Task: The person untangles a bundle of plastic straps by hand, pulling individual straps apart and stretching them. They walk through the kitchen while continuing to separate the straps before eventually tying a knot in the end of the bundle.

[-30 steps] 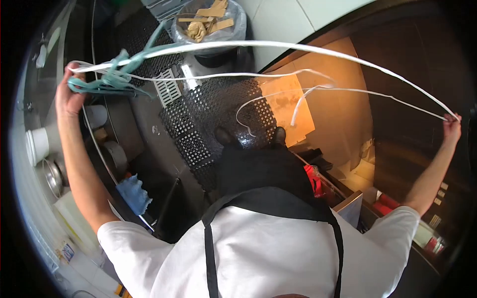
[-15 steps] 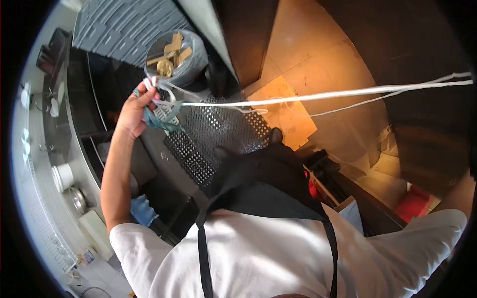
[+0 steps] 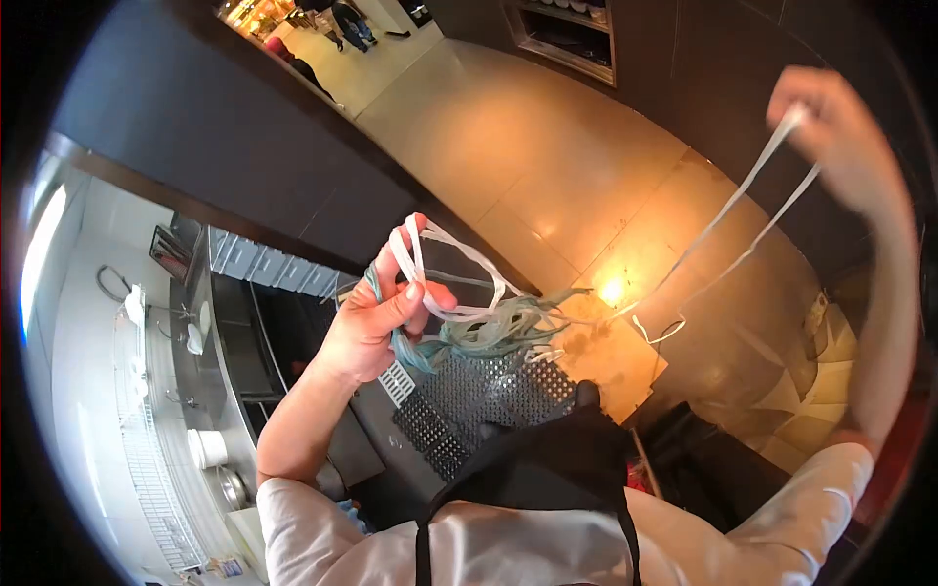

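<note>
Loops of white cord pass over the raised fingers of my left hand, which is closed on them left of centre. A tangled bundle of greenish strands hangs beside that hand, with a white piece bearing printed marks just below. At the upper right, my right hand is raised and blurred by motion, its fingers closed round a doubled length of the white cord. Two slack strands run from it down towards the bundle.
Below lies a black perforated mat, next to a flat brown sheet. A steel counter runs along the left. A dark partition crosses the upper left. People stand in the distance at the top.
The view has turned, and the bin with wooden pieces is out of sight. My right hand has come into view. The cord, taut before, now hangs looser, and loops lie over my left hand.
</note>
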Motion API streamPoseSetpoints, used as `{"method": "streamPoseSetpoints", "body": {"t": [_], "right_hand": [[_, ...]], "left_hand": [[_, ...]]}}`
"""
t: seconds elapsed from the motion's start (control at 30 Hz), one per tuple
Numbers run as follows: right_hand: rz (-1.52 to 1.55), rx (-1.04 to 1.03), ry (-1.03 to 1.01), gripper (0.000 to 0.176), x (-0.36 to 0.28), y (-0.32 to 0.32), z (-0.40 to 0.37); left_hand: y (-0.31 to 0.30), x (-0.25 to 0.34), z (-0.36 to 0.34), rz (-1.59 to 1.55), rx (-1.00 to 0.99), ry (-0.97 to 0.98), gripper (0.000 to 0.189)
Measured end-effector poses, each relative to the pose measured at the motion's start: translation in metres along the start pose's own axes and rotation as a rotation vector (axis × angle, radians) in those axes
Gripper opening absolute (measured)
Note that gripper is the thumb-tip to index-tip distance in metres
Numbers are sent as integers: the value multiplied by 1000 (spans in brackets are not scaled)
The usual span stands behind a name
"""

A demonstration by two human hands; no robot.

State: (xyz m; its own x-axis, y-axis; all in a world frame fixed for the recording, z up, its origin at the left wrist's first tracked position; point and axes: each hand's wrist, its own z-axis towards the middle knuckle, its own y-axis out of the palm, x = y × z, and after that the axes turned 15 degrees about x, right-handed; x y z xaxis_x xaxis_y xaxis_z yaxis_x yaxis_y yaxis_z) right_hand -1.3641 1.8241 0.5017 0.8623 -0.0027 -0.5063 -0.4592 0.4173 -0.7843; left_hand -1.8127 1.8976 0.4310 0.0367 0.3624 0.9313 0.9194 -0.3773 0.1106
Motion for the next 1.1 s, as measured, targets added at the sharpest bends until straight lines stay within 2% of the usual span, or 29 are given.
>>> {"method": "streamPoseSetpoints", "body": {"t": [0.03, 0.07, 0.1, 0.13, 0.2, 0.3, 0.37, 0.43, 0.47, 0.53, 0.6, 0.67, 0.73, 0.77, 0.8, 0.87, 0.93, 1.03, 1.1], "right_hand": [[191, -73, 64, 8, 57, 47, -27], [306, -48, 190, 10, 76, 70, -47], [398, 78, 321, 27, 101, 98, -71], [309, 221, 265, 30, 125, 127, -95], [469, 122, 654, 48, 148, 171, -140], [825, 263, 997, 49, 130, 230, -196], [920, 253, 1038, 37, 131, 265, -235], [986, 252, 1022, 32, 123, 267, -251], [1017, 254, 1017, 30, 117, 267, -258], [980, 392, 921, 36, 121, 242, -262], [853, 426, 916, 35, 106, 197, -252], [593, 154, 981, 35, 88, 164, -240], [389, 289, 783, 36, 106, 155, -248], [351, 377, 741, 35, 97, 135, -244], [312, 460, 693, 33, 82, 110, -236], [264, 657, 589, 33, 39, 60, -216], [112, 865, 527, 32, 24, 28, -209], [-28, 1120, 431, 30, 24, -27, -215], [-128, 1242, 371, 31, 35, -68, -208]], "left_hand": [[8, -3, 13, 46, 28, -48, 67], [9, -10, 20, 89, 58, -103, 65], [8, -17, 27, 97, 63, -229, 61], [15, -31, 33, -3, 160, -313, 47], [23, -38, 43, -161, 186, -539, 37], [21, -47, 59, -243, 29, -551, 30], [36, -35, 61, -171, 31, -492, 28], [39, -28, 70, -110, -16, -415, 29], [46, -22, 71, -136, 42, -386, 29], [40, -17, 77, -130, -107, -243, 29], [46, -12, 79, -151, -94, -175, 28], [43, -21, 95, -160, -196, -221, 25], [55, -44, 115, -52, -45, -108, 17], [52, -56, 126, -28, -55, -81, 17], [53, -62, 129, -11, -31, -146, 19], [29, -63, 149, 95, -91, -105, 23], [9, -81, 174, 173, -188, -193, 25], [12, -100, 176, 405, -93, -167, 27], [7, -96, 187, 444, -148, -155, 29]]}}
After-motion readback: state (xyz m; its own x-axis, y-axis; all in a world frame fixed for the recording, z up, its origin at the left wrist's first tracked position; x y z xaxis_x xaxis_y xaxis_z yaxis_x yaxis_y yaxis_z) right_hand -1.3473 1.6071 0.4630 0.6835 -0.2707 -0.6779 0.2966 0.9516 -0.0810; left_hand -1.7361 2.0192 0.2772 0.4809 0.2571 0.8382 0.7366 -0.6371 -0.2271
